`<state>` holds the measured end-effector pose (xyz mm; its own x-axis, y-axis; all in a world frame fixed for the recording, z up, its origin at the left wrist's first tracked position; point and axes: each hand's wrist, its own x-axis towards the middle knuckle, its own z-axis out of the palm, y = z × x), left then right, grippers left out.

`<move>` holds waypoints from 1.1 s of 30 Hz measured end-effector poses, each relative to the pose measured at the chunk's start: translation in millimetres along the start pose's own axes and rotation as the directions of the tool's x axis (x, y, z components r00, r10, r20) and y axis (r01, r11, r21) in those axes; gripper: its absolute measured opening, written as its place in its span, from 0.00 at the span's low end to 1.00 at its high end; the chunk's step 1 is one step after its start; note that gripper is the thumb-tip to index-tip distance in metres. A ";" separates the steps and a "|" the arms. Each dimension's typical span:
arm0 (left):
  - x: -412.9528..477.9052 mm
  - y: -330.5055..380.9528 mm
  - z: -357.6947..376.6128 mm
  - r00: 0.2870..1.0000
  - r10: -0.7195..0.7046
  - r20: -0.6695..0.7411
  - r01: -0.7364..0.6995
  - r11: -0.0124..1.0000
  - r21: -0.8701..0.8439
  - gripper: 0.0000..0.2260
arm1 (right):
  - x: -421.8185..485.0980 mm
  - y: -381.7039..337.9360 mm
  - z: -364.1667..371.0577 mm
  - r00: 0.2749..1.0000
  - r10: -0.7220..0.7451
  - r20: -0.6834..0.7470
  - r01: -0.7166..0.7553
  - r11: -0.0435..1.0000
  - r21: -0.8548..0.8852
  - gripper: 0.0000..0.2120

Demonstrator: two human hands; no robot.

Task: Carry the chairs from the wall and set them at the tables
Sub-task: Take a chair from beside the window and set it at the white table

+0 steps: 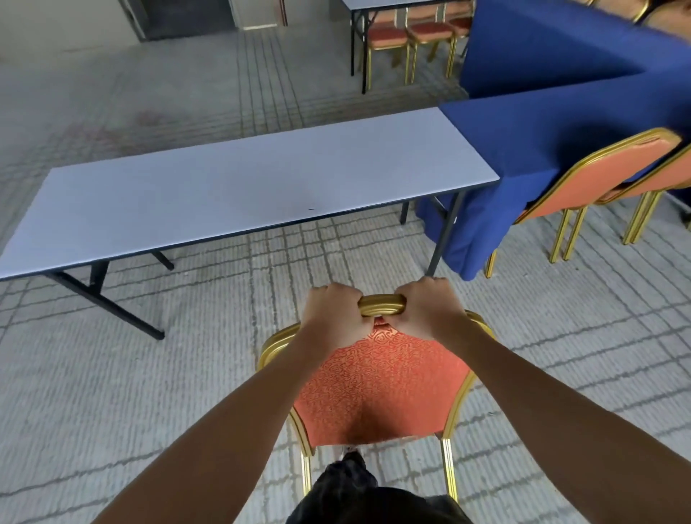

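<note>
Chair (pixel 377 381): orange patterned upholstery, ribbed gold frame, its back turned to the person. It stands straight ahead on the near side of the bare table, apart from it and toward its right end. Whether the legs touch the carpet (pixel 112 392) cannot be told.

Bare table (pixel 224 190): long, pale grey top, black folding legs, lying across the left and centre.

Left hand (pixel 332 318): fingers curled tightly over the top rail of the chair back.

Right hand (pixel 430 310): the same clenched hold on the rail, just beside the left.

Far table (pixel 374 4): top edge of view, with three matching chairs (pixel 389 35) under it.

Blue cloth (pixel 542 142): draped over the tables at right, next to the bare table's end.

Two side chairs (pixel 598 179): orange and gold, backs tilted against the cloth.
</note>
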<state>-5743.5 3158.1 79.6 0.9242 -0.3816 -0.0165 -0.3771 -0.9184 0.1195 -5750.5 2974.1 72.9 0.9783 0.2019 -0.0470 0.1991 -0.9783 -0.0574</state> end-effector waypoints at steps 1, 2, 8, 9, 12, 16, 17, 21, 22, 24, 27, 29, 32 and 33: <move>15.3 -2.8 -0.5 1.000 0.006 -0.006 -0.006 1.000 -0.012 0.11 | 13.0 4.8 -0.1 1.000 0.007 0.003 -0.007 1.000 0.000 0.20; 31.2 -5.1 -2.5 1.000 0.012 -0.006 -0.012 1.000 -0.019 0.10 | 26.2 11.2 -2.3 1.000 0.013 0.007 -0.013 1.000 -0.003 0.20; 126.7 -19.8 -10.3 0.999 0.045 0.025 -0.045 0.999 0.016 0.10 | 104.6 48.1 -13.0 0.999 0.040 0.019 -0.040 0.999 0.022 0.21; 143.0 -20.6 -11.3 0.999 0.044 0.026 -0.044 0.999 0.019 0.10 | 119.0 57.9 -15.1 0.999 0.043 0.025 -0.044 0.999 0.030 0.21; 197.3 -18.1 -12.9 0.998 0.040 0.054 -0.041 0.999 0.023 0.09 | 164.8 91.6 -15.7 0.999 0.019 0.031 -0.020 0.999 0.034 0.20; 272.1 -14.7 -14.5 0.997 -0.009 0.082 0.004 0.998 0.056 0.10 | 229.2 137.1 -12.7 1.000 -0.009 -0.003 0.009 0.998 0.065 0.22; 295.0 -13.2 -15.4 0.996 -0.020 0.085 0.015 0.998 0.059 0.10 | 248.5 151.5 -11.6 1.000 -0.010 -0.019 0.011 0.997 0.081 0.24; 365.3 -8.5 -25.8 0.992 -0.069 0.101 0.067 0.997 0.027 0.10 | 309.6 193.3 -18.7 0.993 -0.040 -0.114 0.053 0.993 0.108 0.25; 381.9 -7.6 -29.0 0.991 -0.079 0.111 0.076 0.997 0.027 0.09 | 325.6 202.6 -22.1 0.991 -0.045 -0.124 0.059 0.993 0.105 0.25; 403.5 -7.9 -32.6 0.987 -0.101 0.121 0.099 0.995 0.029 0.09 | 348.7 213.8 -25.7 0.992 -0.065 -0.105 0.074 0.993 0.090 0.25; 439.5 -16.9 -31.3 0.982 -0.134 0.134 0.133 0.991 0.010 0.10 | 386.3 229.3 -30.2 0.992 -0.104 -0.071 0.110 0.991 0.082 0.23; 465.7 -25.1 -29.5 0.981 -0.150 0.123 0.152 0.988 -0.009 0.09 | 415.7 237.9 -32.9 0.990 -0.123 -0.067 0.126 0.991 0.045 0.21; 496.8 -35.6 -28.5 0.982 -0.159 0.102 0.164 0.986 -0.037 0.10 | 448.7 248.3 -37.2 0.988 -0.135 -0.072 0.137 0.990 0.032 0.19; 507.7 -37.9 -27.6 0.982 -0.166 0.088 0.171 0.984 -0.057 0.10 | 461.0 252.1 -38.8 0.987 -0.144 -0.072 0.145 0.989 0.016 0.18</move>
<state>-5258.4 3002.1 94.1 0.9650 -0.2314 -0.1231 -0.2090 -0.9628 0.1710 -5247.1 2818.8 75.5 0.9412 0.3363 0.0339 0.3379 -0.9378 -0.0798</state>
